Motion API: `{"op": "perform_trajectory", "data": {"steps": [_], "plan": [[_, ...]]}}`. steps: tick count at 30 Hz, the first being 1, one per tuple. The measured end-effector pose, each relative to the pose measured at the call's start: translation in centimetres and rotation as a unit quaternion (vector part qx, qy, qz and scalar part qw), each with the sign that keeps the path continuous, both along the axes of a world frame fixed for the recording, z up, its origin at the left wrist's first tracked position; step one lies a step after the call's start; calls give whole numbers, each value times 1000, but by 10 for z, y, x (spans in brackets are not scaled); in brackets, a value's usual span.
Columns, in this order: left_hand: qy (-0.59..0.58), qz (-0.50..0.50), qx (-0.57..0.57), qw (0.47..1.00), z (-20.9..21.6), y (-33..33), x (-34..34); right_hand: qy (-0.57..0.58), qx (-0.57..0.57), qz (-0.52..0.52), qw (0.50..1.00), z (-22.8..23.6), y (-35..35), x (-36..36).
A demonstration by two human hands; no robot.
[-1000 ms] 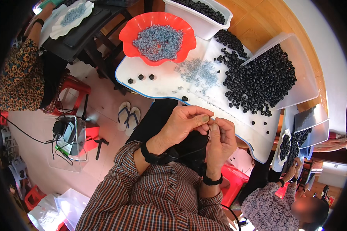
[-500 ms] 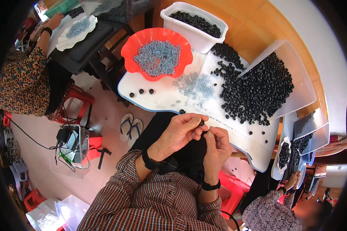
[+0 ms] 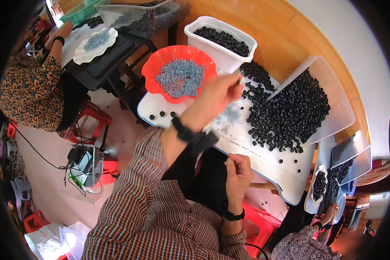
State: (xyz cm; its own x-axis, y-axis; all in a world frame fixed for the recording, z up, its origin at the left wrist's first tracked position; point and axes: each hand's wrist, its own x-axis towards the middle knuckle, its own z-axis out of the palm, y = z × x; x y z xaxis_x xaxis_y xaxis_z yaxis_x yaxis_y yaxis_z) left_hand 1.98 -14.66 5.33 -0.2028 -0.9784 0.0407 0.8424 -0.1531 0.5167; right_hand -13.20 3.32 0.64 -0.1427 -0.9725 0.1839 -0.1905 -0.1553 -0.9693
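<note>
My left hand (image 3: 221,96) reaches over the table between the red scalloped bowl (image 3: 150,88) and the pile of small round black parts (image 3: 286,108). It is smeared by motion, and what its fingers hold, if anything, cannot be made out. In the bowl lie many small clear bluish pieces (image 3: 181,76), and more of them (image 3: 230,115) are scattered on the white tabletop (image 3: 264,157) under the left hand. My right hand (image 3: 238,174) hovers at the table's near edge, closed with the thumb pressed against the fingers. Whatever it pinches is too small to tell.
A white tub (image 3: 216,54) full of black parts stands behind the bowl. A clear bin (image 3: 340,95) lies tipped with black parts spilling out. Several loose black parts line the table's left edge. Other people work at tables at far left and lower right.
My hands were together, with a small black part at the left fingers. The left hand has since moved up and away over the table; the right has dropped slightly, still closed.
</note>
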Motion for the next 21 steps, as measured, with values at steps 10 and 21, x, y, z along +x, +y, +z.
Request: {"op": "perform_trajectory", "data": {"steps": [10, 21], "plan": [[-160, 59, -18, 985, 30, -25, 13, 84, -18, -39, 996, -7, -5, -7], [-418, 87, 43, 903, -47, 110, 39, 204, -70, -9, 976, -4, -28, 15]]}}
